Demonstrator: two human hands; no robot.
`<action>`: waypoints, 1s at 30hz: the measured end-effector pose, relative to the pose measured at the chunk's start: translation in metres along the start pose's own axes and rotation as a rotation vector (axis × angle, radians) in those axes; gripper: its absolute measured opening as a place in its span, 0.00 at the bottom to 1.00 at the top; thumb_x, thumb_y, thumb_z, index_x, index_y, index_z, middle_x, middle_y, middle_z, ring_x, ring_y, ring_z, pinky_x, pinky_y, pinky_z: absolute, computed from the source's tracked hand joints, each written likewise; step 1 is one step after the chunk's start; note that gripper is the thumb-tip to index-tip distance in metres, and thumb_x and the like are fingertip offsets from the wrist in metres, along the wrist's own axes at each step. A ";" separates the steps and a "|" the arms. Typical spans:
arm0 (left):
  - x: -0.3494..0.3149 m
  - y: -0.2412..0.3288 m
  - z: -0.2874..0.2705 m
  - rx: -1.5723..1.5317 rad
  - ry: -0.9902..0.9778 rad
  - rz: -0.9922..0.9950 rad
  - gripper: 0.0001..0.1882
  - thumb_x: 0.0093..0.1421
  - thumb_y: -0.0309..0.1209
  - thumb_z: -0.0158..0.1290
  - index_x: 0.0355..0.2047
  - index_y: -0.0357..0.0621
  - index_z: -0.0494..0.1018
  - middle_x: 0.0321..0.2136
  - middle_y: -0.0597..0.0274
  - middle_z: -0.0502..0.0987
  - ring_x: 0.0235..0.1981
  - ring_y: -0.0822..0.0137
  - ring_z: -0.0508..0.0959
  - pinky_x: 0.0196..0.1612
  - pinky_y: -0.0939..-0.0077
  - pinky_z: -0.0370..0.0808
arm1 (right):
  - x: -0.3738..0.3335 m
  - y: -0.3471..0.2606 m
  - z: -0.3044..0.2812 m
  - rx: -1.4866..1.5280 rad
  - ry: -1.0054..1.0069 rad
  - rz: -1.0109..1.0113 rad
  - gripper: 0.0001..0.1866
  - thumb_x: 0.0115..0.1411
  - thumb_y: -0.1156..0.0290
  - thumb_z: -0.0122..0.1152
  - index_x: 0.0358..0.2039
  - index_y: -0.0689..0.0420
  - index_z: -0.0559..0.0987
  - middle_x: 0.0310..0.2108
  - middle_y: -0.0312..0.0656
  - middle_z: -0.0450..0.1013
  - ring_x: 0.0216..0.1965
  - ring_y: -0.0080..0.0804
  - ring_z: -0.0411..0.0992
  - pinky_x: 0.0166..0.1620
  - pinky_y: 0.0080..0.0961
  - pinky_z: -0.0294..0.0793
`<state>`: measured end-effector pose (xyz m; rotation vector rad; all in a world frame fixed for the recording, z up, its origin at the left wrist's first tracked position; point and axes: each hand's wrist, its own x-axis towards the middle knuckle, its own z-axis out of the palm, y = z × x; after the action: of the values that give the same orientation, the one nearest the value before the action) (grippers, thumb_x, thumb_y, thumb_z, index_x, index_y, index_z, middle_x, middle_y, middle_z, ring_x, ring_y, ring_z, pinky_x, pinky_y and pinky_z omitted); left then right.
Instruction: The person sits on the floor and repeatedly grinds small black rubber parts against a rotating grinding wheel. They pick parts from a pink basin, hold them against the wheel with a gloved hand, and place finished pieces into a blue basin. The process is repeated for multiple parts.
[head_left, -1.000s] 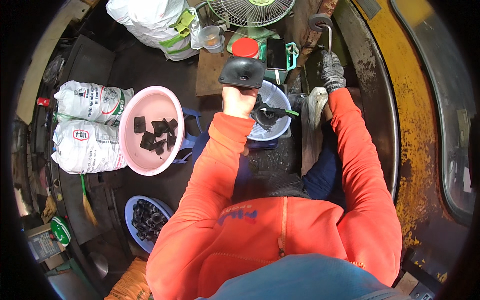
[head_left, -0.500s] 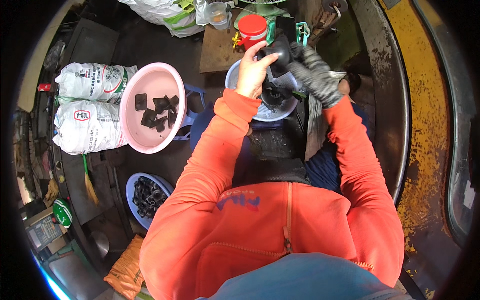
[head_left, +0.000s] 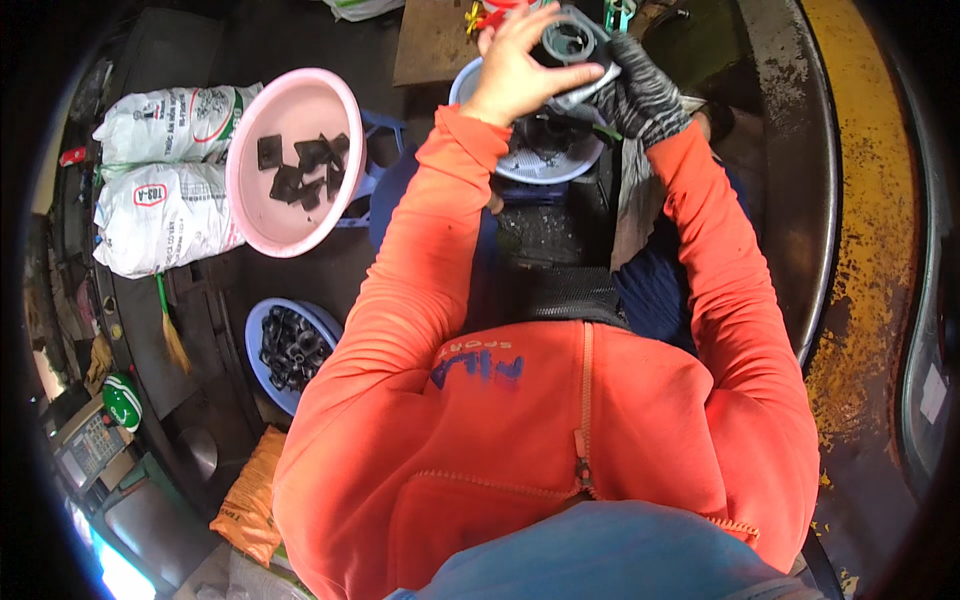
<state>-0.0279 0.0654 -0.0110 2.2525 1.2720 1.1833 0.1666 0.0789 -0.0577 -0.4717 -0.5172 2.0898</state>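
Observation:
At the top of the view, a dark molded part with a round, ring-shaped opening (head_left: 568, 40) is held up between both hands. My left hand (head_left: 515, 70), bare, grips its left side, the thumb pressed along the lower edge. My right hand (head_left: 645, 95), in a grey and black knit glove, closes on its right side; the glove's fingertips are partly hidden behind the part. Below the hands sits a pale blue basin (head_left: 545, 174) with more black pieces (head_left: 548, 135) in it, partly covered by my left hand and the held part.
To the left, a pink basin (head_left: 248, 165) holds several flat black pieces, beside a blue stool (head_left: 382, 130). Lower down, a blue basin (head_left: 262, 370) contains many black parts. White sacks (head_left: 165, 205) lie at far left. A rusty yellow machine frame (head_left: 865, 300) stands at right.
The held part has turned so its ring opening faces up toward me. Both hands sit higher in the picture, and the whole scene has shifted upward with the head's movement.

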 end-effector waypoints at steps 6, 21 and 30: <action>0.013 -0.009 -0.032 -1.286 0.399 -0.578 0.15 0.55 0.29 0.59 0.43 0.41 0.73 0.34 0.63 0.78 0.32 0.74 0.76 0.37 0.81 0.71 | 0.024 0.019 -0.023 -1.885 0.247 0.164 0.23 0.61 0.54 0.53 0.52 0.52 0.72 0.47 0.49 0.74 0.47 0.44 0.74 0.47 0.39 0.74; 0.010 -0.021 -0.064 -0.893 0.365 -0.457 0.28 0.45 0.43 0.68 0.44 0.43 0.74 0.42 0.62 0.78 0.45 0.68 0.76 0.52 0.64 0.69 | 0.005 0.006 0.028 -1.404 0.373 -0.050 0.28 0.57 0.48 0.58 0.51 0.55 0.72 0.33 0.40 0.74 0.27 0.30 0.71 0.32 0.28 0.72; -0.012 0.027 -0.016 -0.336 0.213 -0.069 0.23 0.46 0.33 0.67 0.42 0.41 0.75 0.41 0.62 0.80 0.42 0.69 0.78 0.48 0.73 0.73 | -0.032 0.035 0.050 -1.348 0.301 -0.482 0.23 0.62 0.60 0.55 0.54 0.57 0.68 0.45 0.43 0.72 0.45 0.35 0.72 0.45 0.31 0.71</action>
<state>-0.0277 0.0384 0.0091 1.8684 1.1127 1.5153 0.1337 0.0250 -0.0304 -1.2212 -1.6347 0.9342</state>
